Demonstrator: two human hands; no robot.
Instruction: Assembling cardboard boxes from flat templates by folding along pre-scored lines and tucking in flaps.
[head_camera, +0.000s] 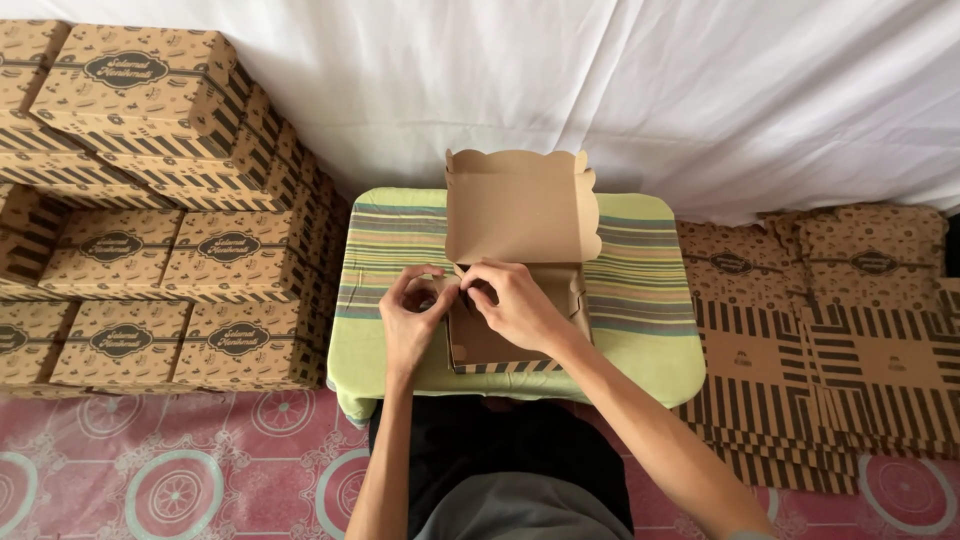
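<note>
— What have your hands got?

— Your left hand and right hand are both closed, pinching the left corner of the half-folded cardboard box, fingertips nearly touching.

— Where's the box?

— On the small striped table, lid flap upright. Left of the table stand the stacked finished boxes; right of it lie the flat box blanks. Behind hangs a white cloth.
</note>
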